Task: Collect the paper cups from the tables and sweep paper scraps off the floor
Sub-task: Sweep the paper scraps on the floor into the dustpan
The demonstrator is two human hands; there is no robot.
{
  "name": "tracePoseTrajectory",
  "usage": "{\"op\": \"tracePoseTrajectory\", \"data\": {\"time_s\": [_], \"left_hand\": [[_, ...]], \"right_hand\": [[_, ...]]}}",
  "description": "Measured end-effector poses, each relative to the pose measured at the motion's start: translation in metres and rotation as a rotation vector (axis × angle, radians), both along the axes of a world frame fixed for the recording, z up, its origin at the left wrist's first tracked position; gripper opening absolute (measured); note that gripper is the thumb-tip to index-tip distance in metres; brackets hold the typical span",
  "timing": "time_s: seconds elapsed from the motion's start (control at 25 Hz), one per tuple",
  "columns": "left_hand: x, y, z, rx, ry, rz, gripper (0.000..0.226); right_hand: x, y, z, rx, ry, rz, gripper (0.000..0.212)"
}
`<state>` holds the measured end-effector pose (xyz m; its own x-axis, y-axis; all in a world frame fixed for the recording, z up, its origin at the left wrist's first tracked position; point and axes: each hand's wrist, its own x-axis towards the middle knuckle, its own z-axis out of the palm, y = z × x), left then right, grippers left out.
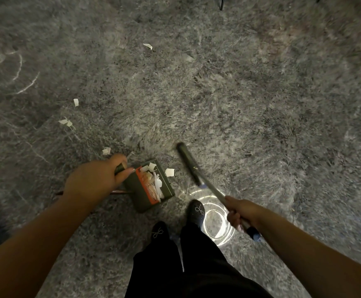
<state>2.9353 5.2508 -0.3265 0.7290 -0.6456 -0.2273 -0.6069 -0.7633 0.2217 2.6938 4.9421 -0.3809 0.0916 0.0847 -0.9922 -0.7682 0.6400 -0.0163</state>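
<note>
My left hand [97, 179] grips the dark handle of a green dustpan [151, 198] with an orange comb, standing on the grey floor just ahead of my feet. White paper scraps lie inside the pan. My right hand [240, 211] holds the metal shaft of a broom, whose dark head [189, 163] is to the right of the pan. One scrap [169, 172] lies between pan and broom head. More scraps lie on the floor to the left: one [106, 151] by my left hand, a pair [65, 122], one [76, 102], and a far one [147, 46].
My two black shoes [196, 211] stand right behind the pan and broom. A bright light reflection [216, 220] shines on the glossy floor by my right foot. A thin dark furniture leg [222, 3] shows at the top edge.
</note>
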Motion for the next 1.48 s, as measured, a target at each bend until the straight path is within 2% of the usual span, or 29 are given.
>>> {"op": "tracePoseTrajectory", "data": {"time_s": [0.16,0.28,0.4,0.48,0.56,0.72,0.84,1.08,1.32,1.48], "left_hand": [[-0.003,-0.001,0.003,0.017,-0.018,-0.003,0.040],[-0.003,-0.001,0.005,0.052,-0.025,-0.011,0.039],[-0.003,-0.001,0.005,0.051,0.000,-0.002,0.043],[-0.003,-0.001,0.005,0.047,-0.003,0.005,0.041],[-0.004,0.003,0.005,0.035,-0.001,0.009,0.041],[-0.003,0.016,0.005,-0.011,0.033,0.037,0.046],[0.003,0.024,0.007,-0.018,0.014,0.067,0.046],[0.016,0.023,0.007,0.055,0.058,0.069,0.044],[0.019,0.028,0.003,-0.013,0.023,0.067,0.042],[0.020,0.046,0.000,0.004,0.011,0.071,0.040]], "right_hand": [[0.011,0.050,0.010,0.213,0.010,0.078,0.023],[0.019,0.076,0.017,0.270,0.008,0.101,0.016],[0.015,0.073,0.027,0.215,-0.026,0.112,0.007],[0.008,0.062,0.035,0.167,-0.039,0.108,0.012],[0.000,0.054,0.042,0.167,-0.053,0.080,0.008],[-0.010,0.044,0.046,0.093,-0.092,0.017,0.021],[-0.008,0.036,0.044,0.058,-0.116,-0.018,0.023],[0.019,0.033,0.025,0.016,-0.133,-0.053,0.028],[0.054,0.051,0.000,-0.063,-0.130,0.008,0.030],[0.072,0.066,-0.009,0.008,-0.089,0.045,0.028]]}}
